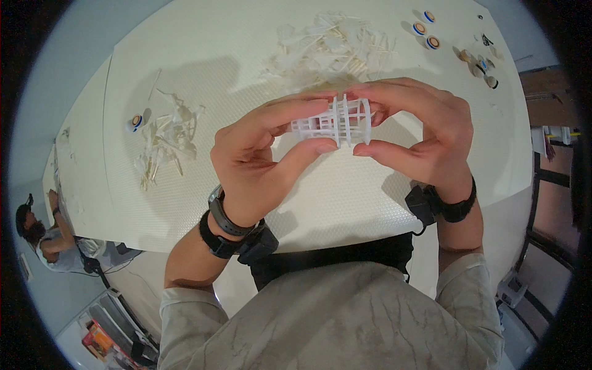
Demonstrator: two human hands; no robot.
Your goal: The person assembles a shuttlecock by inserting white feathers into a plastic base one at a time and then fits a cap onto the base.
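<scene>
Between my hands, above the table, is a white plastic cage-like piece [343, 121] with open ribs and round rims. It lies on its side, its narrow stepped end to the left and its wide end to the right. My left hand [265, 139] grips the narrow part, thumb below and fingers above. My right hand [425, 126] pinches the wider right part in the same way, its thumb at the lower rim. Two rims meet or nearly meet near the middle; I cannot tell whether it is one piece or two. My fingertips hide some of its upper edge.
A large heap of white plastic parts [336, 49] lies beyond my hands, a smaller pile [165, 132] to the left. Several round blue-rimmed pieces [433, 42] and small dark items [487, 40] sit far right. A person [58, 237] sits at the left table edge.
</scene>
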